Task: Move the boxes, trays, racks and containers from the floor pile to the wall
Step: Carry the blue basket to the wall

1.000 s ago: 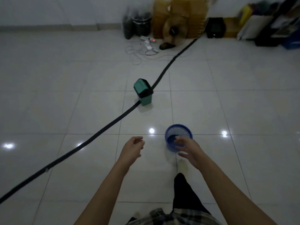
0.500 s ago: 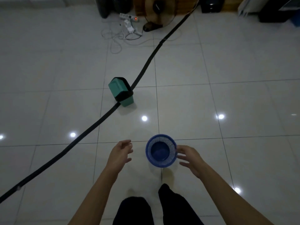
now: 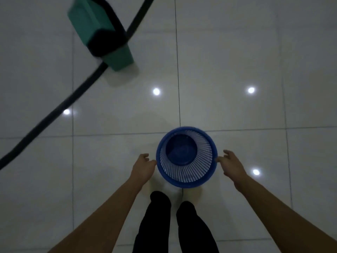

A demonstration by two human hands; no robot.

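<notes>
blue basket [image 3: 187, 175] 1 | green bin [image 3: 87, 19] 1 | black hose [image 3: 52, 114] 1

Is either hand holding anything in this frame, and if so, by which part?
Nothing is gripped yet. The left hand and right hand flank the blue basket, each at its rim on opposite sides; contact cannot be told.

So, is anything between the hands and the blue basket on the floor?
Nothing visible does. The left hand and right hand flank the round blue plastic mesh basket, fingertips at its rim. The green plastic bin with a black band and the black hose lie farther off, to the left.
</notes>
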